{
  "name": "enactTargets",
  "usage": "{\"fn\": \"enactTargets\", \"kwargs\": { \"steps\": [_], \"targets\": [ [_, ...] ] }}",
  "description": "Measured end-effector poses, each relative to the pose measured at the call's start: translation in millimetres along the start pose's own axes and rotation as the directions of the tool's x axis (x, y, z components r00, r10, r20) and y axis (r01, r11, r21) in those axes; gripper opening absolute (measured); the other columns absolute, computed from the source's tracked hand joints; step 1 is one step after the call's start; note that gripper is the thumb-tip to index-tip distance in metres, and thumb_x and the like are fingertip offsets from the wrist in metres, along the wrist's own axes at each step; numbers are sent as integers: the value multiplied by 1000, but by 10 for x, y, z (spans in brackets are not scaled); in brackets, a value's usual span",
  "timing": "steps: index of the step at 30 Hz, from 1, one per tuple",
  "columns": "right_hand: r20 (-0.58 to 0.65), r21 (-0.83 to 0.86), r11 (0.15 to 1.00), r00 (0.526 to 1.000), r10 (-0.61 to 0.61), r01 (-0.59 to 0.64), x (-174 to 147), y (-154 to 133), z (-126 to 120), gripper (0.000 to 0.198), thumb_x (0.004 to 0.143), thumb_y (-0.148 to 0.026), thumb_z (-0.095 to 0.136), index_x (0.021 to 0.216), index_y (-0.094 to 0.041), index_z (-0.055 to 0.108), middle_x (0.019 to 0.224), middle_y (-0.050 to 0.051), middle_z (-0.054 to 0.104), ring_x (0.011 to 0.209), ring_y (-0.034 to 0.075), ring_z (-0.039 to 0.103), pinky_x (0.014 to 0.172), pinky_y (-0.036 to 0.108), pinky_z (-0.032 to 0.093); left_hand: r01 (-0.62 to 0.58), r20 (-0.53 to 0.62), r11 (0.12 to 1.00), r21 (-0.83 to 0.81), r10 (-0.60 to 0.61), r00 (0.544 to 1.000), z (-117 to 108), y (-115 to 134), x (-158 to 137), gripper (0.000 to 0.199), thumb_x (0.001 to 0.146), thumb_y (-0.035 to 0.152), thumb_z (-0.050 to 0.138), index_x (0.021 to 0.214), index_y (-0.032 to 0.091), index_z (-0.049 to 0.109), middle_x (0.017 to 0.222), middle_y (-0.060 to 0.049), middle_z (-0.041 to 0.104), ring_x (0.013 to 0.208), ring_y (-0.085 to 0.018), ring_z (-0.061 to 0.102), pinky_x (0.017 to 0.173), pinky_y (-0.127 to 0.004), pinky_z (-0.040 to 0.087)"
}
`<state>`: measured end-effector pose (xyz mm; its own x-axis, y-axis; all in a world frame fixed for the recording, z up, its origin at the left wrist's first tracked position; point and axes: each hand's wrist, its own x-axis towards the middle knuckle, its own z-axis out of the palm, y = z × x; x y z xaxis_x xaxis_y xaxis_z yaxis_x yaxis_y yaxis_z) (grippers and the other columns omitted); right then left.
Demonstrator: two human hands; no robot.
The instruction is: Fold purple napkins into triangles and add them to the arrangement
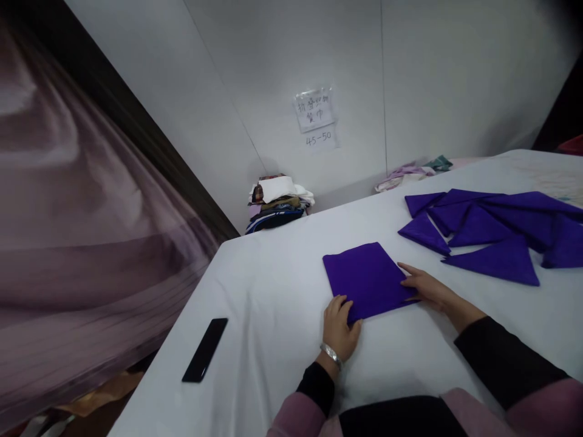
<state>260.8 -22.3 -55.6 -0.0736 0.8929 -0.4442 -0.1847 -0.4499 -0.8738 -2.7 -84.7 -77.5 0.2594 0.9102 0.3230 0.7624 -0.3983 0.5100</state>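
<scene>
A purple cloth napkin point(367, 279), folded into a rough square, lies on the white-covered table in front of me. At its near left corner my left hand point(339, 328), wearing a silver bracelet, has curled fingers on the cloth and the thumb at the near edge. My right hand point(426, 288) grips the right corner, where the layers part slightly; its index finger points out past the edge. To the right, several more purple napkins point(494, 258) lie in a loose, overlapping heap.
A black phone-like slab point(204, 350) lies on the table's left part. Folded clothes point(279, 200) are stacked beyond the far edge by the wall, with more cloth point(403, 176) farther right. A pink curtain point(91, 243) hangs at left. Handwritten paper point(314, 111) is on the wall.
</scene>
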Motion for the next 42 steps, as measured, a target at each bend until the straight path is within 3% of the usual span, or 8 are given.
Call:
{"fn": "enactTargets", "kwargs": {
  "steps": [9,18,22,25,28,33,38,42],
  "targets": [
    [12,-412,902,991,-132,125,-29,-11,-86,71,71,-5,48,139,-16,31,66,-2,59,43,11,55,33,19,40,-10,-41,1000,19,10,999,45,-41,18,44,66,5,52,108,16,57,121,-11,52,117,-26,42,101,-49,37],
    [-30,-323,920,970,-243,221,78,83,-130,57,64,-11,61,120,-20,56,61,-3,60,39,11,52,31,21,41,98,-65,995,37,-95,993,-28,12,29,36,58,-2,48,85,20,57,96,-7,56,95,-23,49,86,-41,44],
    [-85,-308,872,903,-422,379,48,-50,29,51,64,-17,66,114,-25,62,74,-1,65,51,12,56,40,23,48,126,-37,991,34,-125,991,-75,73,33,26,65,9,57,88,21,60,95,-7,59,93,-25,51,84,-43,43],
    [-23,-441,714,789,-614,543,-108,-141,362,46,70,-22,64,115,-27,61,93,2,67,75,18,62,63,30,53,154,-66,976,-151,-166,984,-139,127,62,31,70,29,64,100,22,60,103,-7,60,99,-25,52,90,-44,40],
    [332,-487,461,646,-688,742,-375,-106,809,42,79,-24,56,121,-28,57,110,4,65,96,21,60,86,35,47,288,-19,798,-530,-351,936,-267,126,117,36,79,48,54,101,19,61,98,-7,63,92,-21,57,86,-39,43],
    [816,-387,256,458,-352,886,-816,151,1322,43,86,-22,46,128,-28,51,100,7,66,88,20,60,79,33,46,438,311,96,-894,-570,760,-603,-27,115,64,78,69,38,107,16,58,103,-9,63,86,-19,62,76,-33,49],
    [870,-313,465,447,-209,828,-891,327,1354,45,85,-30,53,130,-29,48,99,4,67,86,18,60,78,32,46,352,320,-56,-934,-570,757,-709,-160,-59,62,74,69,48,99,15,63,94,-10,67,83,-21,63,78,-35,49],
    [739,-264,701,606,-295,663,-707,441,1303,34,86,-36,50,116,-23,59,88,4,67,78,17,61,71,32,49,311,214,41,-949,-640,738,-532,-233,-162,45,65,51,69,86,12,67,82,-8,69,75,-19,63,73,-32,48]
  ]
}}
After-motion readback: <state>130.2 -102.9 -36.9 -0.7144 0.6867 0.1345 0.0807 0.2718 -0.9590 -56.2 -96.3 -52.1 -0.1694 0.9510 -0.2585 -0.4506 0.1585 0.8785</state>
